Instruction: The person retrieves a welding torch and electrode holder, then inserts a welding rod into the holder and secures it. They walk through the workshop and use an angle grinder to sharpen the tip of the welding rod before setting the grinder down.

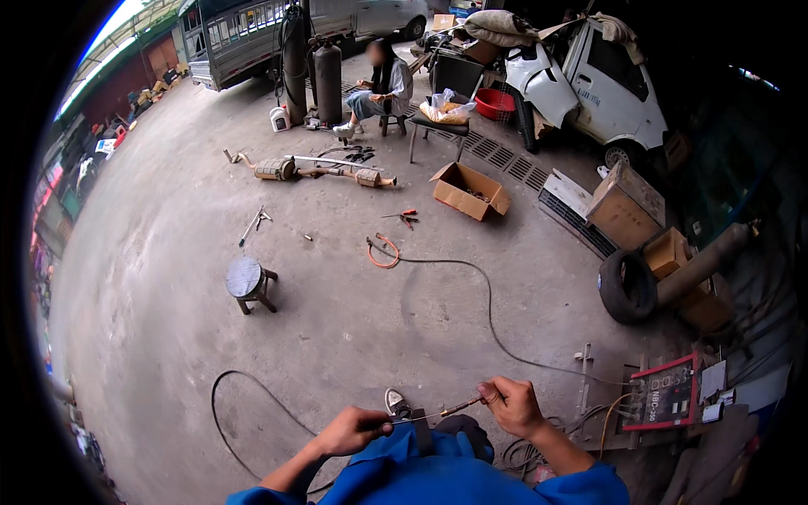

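My left hand (354,431) is closed around one end of a thin, straight metal wire (427,416). The wire runs right into a slim brass-coloured fitting (455,410). At the fitting's far end, my right hand (512,406) pinches it between thumb and fingers. Both hands are held in front of my blue clothing, above my shoe (397,401). A black cable (217,402) loops over the floor to the left and passes behind my left forearm. I cannot make out whether it joins what I hold.
A red-framed welding machine (665,392) stands at the right, with a cable (490,295) running to an orange-handled clamp (385,252). Ahead are a stool (245,278), caulking-gun-like tool (255,225), pliers (407,220), exhaust pipe (320,171), cardboard box (468,200), tyre (627,287) and a seated person (383,88).
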`<action>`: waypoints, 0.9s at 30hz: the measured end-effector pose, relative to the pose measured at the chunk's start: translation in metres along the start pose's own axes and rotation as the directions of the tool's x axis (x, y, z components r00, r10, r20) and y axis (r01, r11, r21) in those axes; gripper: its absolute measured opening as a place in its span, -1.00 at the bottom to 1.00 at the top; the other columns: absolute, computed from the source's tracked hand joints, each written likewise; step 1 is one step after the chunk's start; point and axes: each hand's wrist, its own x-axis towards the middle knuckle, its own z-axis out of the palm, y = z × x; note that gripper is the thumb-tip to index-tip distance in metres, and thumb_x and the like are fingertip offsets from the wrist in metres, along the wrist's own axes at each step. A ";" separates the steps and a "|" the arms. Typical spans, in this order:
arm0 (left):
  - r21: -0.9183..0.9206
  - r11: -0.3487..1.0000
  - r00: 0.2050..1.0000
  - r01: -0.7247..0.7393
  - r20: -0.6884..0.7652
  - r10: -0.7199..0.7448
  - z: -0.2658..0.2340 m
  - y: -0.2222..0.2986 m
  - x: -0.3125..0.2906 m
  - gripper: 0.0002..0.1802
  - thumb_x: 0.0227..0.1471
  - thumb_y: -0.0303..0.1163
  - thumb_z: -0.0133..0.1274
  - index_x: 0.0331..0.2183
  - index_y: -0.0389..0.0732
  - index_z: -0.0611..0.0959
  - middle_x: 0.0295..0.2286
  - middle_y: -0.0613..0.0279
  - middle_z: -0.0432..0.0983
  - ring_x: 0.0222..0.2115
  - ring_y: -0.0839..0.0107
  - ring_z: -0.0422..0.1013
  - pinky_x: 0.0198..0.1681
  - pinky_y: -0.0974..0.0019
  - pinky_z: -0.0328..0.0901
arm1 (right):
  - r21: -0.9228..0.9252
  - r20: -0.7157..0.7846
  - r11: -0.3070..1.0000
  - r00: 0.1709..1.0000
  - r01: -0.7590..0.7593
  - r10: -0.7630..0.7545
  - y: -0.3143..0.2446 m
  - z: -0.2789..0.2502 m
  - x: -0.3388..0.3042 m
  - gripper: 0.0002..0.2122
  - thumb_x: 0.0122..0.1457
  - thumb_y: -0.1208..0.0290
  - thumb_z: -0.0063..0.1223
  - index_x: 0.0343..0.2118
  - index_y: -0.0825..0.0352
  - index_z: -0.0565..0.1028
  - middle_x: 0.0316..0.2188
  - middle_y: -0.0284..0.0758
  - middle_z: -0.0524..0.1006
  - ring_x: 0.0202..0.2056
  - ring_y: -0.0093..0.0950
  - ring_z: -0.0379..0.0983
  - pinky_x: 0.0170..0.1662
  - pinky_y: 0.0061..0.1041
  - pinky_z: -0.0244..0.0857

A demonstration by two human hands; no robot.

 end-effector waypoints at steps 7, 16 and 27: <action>-0.004 0.999 0.994 0.038 -0.107 -0.038 -0.085 -0.022 0.031 -0.75 0.19 -0.28 0.08 -0.21 -0.28 0.63 -0.51 0.14 0.54 -0.45 0.50 0.38 -0.30 0.34 0.32 | 0.128 0.228 0.991 0.974 -0.038 0.008 0.003 0.019 0.127 -0.73 0.28 0.27 0.09 -0.28 0.45 0.50 -0.54 -0.29 0.52 -0.50 -0.60 0.42 -0.43 -0.51 0.32; -0.234 0.965 0.953 0.120 -0.247 -0.178 -0.160 -0.029 0.071 -0.73 0.18 -0.25 0.07 -0.35 -0.29 0.65 -0.51 0.26 0.53 -0.45 0.52 0.40 -0.30 0.36 0.33 | 0.228 0.453 0.973 0.881 0.032 -0.135 0.009 0.053 0.296 -0.78 0.17 0.35 0.17 -0.20 0.37 0.49 -0.29 -0.21 0.51 -0.30 -0.28 0.47 -0.21 -0.37 0.35; -0.340 0.918 0.804 0.205 -0.476 -0.356 -0.281 0.026 0.141 -0.75 0.17 -0.29 0.08 -0.25 -0.30 0.62 -0.56 0.20 0.47 -0.50 0.52 0.30 -0.38 0.34 0.27 | 0.316 0.717 0.949 0.653 0.009 -0.245 0.018 0.098 0.531 -0.74 0.19 0.24 0.10 -0.48 0.35 0.60 -0.59 -0.17 0.53 -0.52 -0.31 0.51 -0.39 -0.39 0.33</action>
